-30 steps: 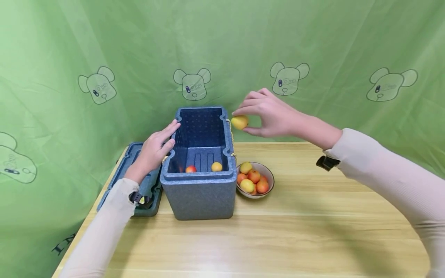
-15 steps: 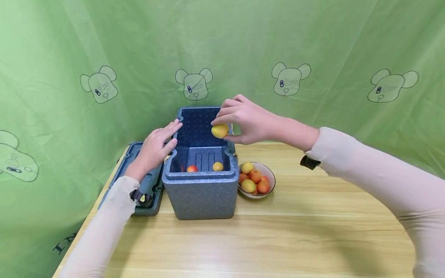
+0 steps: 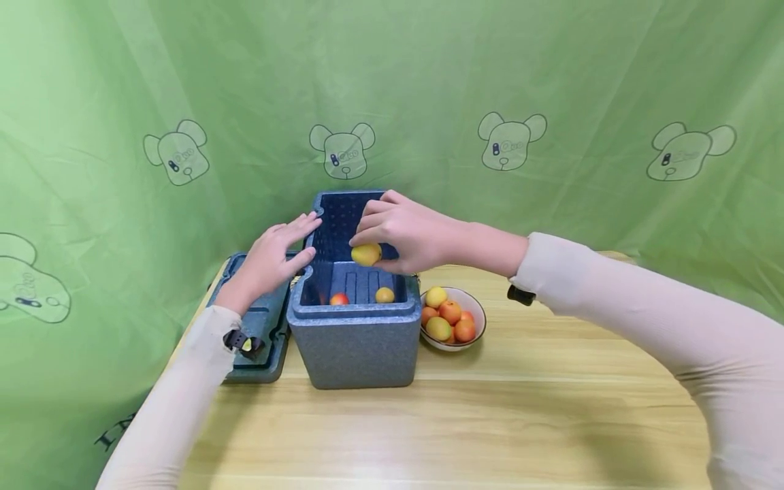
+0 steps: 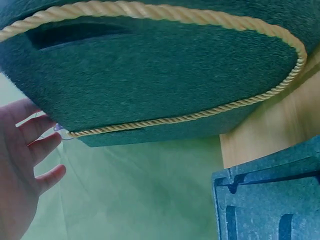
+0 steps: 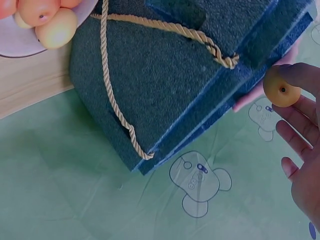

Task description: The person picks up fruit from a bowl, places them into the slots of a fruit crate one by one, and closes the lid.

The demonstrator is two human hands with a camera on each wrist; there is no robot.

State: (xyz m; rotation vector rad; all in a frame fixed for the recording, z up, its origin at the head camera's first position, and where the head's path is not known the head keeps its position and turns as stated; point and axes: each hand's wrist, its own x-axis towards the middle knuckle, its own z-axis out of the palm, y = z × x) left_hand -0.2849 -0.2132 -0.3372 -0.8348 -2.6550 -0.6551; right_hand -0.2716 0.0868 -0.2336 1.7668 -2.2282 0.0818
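Observation:
My right hand (image 3: 410,235) pinches a yellow fruit (image 3: 366,254) between thumb and fingers, over the opening of a blue-grey foam box (image 3: 355,350). In the right wrist view the same fruit (image 5: 281,90) shows a small dark spot on its end. At the box's left rim is my left hand (image 3: 272,255), its fingers extended and the fingertips at the edge. The left wrist view has those fingers (image 4: 45,145) spread beside the box wall (image 4: 165,75). Inside the box, on its floor, lie a red fruit (image 3: 339,299) and a yellow-orange fruit (image 3: 384,295).
Right of the box stands a white bowl (image 3: 474,333) with several red and yellow fruits. The box lid (image 3: 260,371) lies on the wooden table (image 3: 520,408) to the left. A rope handle (image 5: 107,80) hangs on the box side. Green cloth (image 3: 416,61) hangs behind.
My right hand has carried the yellow fruit leftward and down, from beside the box's right rim to over its opening. The left hand has stayed at the left rim.

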